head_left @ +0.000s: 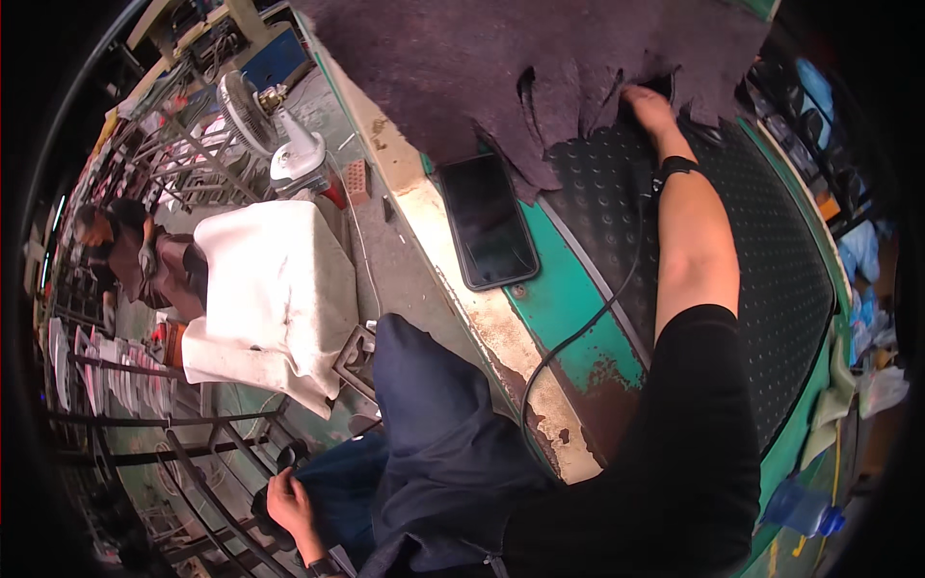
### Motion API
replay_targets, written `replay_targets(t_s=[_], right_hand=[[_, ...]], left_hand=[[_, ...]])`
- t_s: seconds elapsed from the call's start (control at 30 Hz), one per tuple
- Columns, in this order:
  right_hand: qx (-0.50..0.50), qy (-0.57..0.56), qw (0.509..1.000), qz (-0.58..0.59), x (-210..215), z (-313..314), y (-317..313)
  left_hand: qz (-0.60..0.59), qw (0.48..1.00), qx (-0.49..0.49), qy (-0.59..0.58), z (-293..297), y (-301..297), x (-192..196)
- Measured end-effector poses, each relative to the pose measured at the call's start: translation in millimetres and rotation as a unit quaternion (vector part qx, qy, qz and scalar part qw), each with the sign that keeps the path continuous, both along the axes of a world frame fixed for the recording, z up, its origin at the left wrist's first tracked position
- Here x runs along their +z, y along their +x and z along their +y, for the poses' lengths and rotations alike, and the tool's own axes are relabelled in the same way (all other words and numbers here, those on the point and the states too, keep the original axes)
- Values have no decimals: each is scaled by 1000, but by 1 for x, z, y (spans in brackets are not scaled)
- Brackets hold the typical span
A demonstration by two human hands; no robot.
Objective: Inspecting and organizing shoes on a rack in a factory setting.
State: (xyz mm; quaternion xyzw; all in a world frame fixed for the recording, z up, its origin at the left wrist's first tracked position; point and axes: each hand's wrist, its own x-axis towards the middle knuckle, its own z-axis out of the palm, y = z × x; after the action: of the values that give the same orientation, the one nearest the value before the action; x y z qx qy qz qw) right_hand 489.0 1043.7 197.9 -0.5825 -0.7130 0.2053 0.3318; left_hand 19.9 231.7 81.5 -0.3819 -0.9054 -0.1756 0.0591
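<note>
A large dark brown leather hide (540,67) with a ragged edge lies across the far end of the bench. My right hand (651,108) is at that edge, its fingers curled into the folds and partly hidden. A black band with a cable circles the right wrist. Far from the hide, low at the left, my left hand (289,503) hangs beside my leg with its fingers bent together. Just past it is a small black rounded object (291,453); whether the fingers hold anything is hidden. A dark-screened phone (488,222) lies on the bench beside the hide.
Under my right arm is a black studded mat (761,250) on the green bench frame (568,289). A black cable (578,335) loops over the bench. To the left stand a white cloth-covered block (275,289), a fan (252,114) and a seated person (135,250) with brown material.
</note>
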Motion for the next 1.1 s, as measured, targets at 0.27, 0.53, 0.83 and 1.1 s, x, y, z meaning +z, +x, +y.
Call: replay_targets(t_s=[0.27,0.53,0.83,1.1], right_hand=[[-270,101,957,23,-42,-26,151],[35,-15,991,131,-74,34,144],[-155,91,966,-188,53,-112,-7],[-83,36,958,-272,62,-234,31]], left_hand=[[45,998,-30,-14,21,-19,25],[27,998,31,-50,9,-2,55],[13,999,41,-13,-23,11,25],[2,998,-1,63,-29,0,30]])
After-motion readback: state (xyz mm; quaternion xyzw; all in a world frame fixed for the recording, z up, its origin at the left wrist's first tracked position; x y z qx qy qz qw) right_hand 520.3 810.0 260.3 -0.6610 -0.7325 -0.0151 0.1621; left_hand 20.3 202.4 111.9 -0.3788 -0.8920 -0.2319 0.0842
